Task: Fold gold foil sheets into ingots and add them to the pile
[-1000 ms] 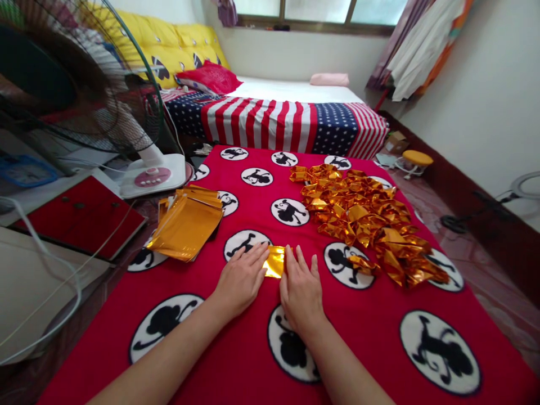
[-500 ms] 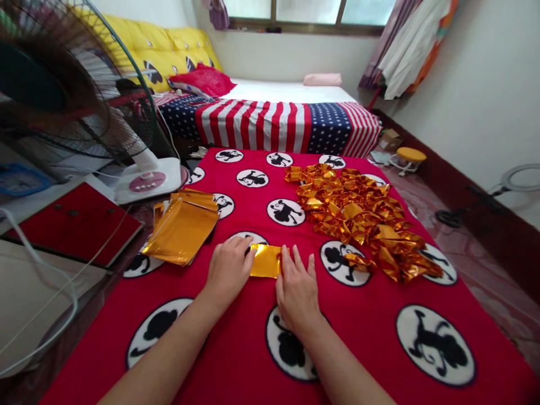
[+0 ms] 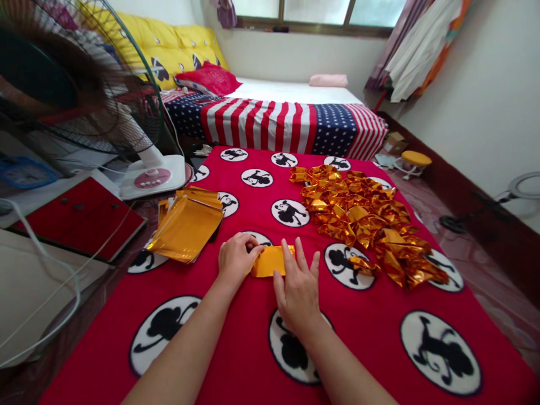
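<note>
Between the fingers of my two hands lies the gold foil piece [image 3: 269, 262], a small rectangle flat on the red cloth [image 3: 358, 343] with its black figures in white circles. My left hand [image 3: 237, 261] has its thumb and forefinger closed together on the foil's left end, the other fingers curled in behind them. My right hand [image 3: 298, 295] is open, fingers spread and pointing away from me, with the forefinger laid over the foil's right end and the thumb beside its near edge; it grips nothing. Left of my left fingers, and a little apart from them, sits the stack of gold sheets [image 3: 185, 228], its layers fanned unevenly. Beyond my right fingertips and off to their right spreads the heap of folded gold pieces [image 3: 358, 208], crumpled and shiny, and one small folded piece [image 3: 363, 265] rests at the near side of that heap, closest to my right hand. Farther out past the left fingers and the stack stands the fan [image 3: 154, 174], its blades blurred. Straight ahead, well beyond all my fingertips, is the bed [image 3: 270, 121] with its striped and starred cover, and far to their right stands the yellow-topped stool [image 3: 417, 158].
</note>
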Demonstrator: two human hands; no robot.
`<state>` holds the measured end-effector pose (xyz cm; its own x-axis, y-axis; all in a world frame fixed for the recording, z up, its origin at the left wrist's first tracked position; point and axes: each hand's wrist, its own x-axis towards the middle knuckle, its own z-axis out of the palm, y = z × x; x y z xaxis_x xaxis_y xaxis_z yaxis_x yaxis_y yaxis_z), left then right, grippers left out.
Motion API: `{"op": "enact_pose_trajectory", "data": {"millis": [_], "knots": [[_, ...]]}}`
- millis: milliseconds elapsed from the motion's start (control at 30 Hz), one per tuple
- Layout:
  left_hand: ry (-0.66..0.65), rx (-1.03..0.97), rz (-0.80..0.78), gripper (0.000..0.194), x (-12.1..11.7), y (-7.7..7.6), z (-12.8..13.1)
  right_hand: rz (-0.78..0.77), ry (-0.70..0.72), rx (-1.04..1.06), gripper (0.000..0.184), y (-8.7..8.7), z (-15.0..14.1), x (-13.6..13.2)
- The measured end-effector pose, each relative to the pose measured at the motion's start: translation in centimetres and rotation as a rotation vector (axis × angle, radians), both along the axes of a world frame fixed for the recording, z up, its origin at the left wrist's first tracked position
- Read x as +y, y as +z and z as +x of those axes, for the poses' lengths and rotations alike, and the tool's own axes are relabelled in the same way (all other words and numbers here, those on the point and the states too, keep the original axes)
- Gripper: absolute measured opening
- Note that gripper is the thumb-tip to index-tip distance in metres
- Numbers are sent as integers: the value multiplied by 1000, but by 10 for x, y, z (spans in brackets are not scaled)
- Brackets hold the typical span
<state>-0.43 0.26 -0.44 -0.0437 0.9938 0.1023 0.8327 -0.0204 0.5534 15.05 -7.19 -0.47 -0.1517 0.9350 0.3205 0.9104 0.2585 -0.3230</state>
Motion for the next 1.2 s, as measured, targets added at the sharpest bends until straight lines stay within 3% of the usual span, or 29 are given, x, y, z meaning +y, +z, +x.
{"op": "enact_pose_trajectory", "data": {"millis": [167, 467, 633, 833, 1033, 1200], "knots": [[-14, -9, 20, 11, -1, -1, 0, -47, 116, -13, 57, 0, -23, -1], [-19, -20, 22, 10, 0, 0, 0, -87, -96, -35, 53, -6, 8, -3], [-13, 3, 45, 11, -1, -2, 1, -12, -80, -2, 57, -3, 1, -3], [-8, -9, 46, 10, -2, -4, 1, -10, 66, -11, 56, -4, -20, -2], [-15, -42, 42, 9, -1, -5, -1, -48, -87, -16, 53, -7, 3, -1], [33, -4, 106, 11, -6, 2, 8, -55, -75, -2, 54, -6, 4, -1]]}}
